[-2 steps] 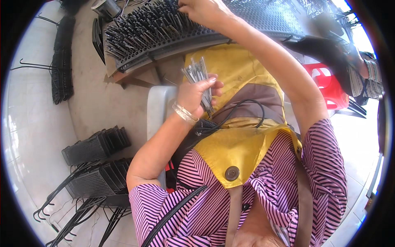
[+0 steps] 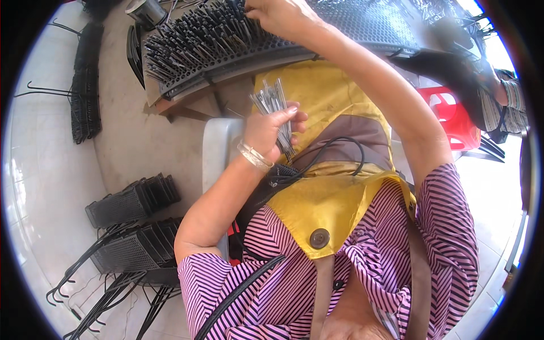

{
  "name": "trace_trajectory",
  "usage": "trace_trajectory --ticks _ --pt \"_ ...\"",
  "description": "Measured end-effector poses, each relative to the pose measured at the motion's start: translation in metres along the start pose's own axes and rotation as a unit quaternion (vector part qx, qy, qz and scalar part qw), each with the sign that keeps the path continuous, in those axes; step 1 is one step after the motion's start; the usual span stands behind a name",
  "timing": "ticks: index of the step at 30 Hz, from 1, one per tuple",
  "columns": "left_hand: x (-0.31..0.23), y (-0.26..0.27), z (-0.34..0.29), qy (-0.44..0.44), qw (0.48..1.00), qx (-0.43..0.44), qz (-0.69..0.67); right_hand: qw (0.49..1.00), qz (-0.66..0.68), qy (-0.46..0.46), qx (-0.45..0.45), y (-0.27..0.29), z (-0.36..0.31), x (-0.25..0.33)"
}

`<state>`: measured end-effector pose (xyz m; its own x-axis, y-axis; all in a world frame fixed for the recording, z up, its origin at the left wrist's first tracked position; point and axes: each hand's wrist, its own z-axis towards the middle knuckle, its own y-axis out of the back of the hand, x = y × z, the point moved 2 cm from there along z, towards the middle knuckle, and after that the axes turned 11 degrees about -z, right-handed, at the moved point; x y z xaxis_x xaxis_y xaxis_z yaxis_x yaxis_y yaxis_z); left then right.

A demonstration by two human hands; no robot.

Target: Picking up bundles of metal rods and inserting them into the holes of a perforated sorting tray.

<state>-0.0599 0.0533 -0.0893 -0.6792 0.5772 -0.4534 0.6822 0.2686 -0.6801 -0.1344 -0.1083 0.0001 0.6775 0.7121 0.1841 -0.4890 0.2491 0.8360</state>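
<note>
so basically nothing has moved, or not enough for me to notice: both hands sit pretty much where they were a split second ago, and the handful looks the same too. I'd read that as the work being at the same point, no visible progress between the two shots

left hand, middle of the frame: fingers curled closed around a bundle of thin metal rods, thumb across them. The rods fan out a bit at the top and poke out below the fist, in front of the yellow apron

right hand is up at the top edge, fingers bent, right by the dark upright rods packed into the perforated rack. Its fingertips are up against the frame edge, so I honestly can't tell if it's pinching one or just touching

also around: black mesh baskets lower left, red stool at the right
</note>
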Motion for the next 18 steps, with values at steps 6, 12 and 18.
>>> trace_trajectory --ticks 6,12,18 --pt "0.001 -0.001 0.001 0.002 1.0 -0.003 0.004 1.0 -0.009 0.013 0.009 -0.006 -0.002 -0.006" --pt "-0.001 -0.002 0.001 0.012 1.0 -0.002 0.015 0.999 -0.01 -0.003 -0.042 -0.013 -0.008 -0.018" --pt "-0.002 -0.003 -0.002 0.006 1.0 0.003 0.017 0.975 0.103 -0.056 -0.19 -0.006 -0.01 -0.016"
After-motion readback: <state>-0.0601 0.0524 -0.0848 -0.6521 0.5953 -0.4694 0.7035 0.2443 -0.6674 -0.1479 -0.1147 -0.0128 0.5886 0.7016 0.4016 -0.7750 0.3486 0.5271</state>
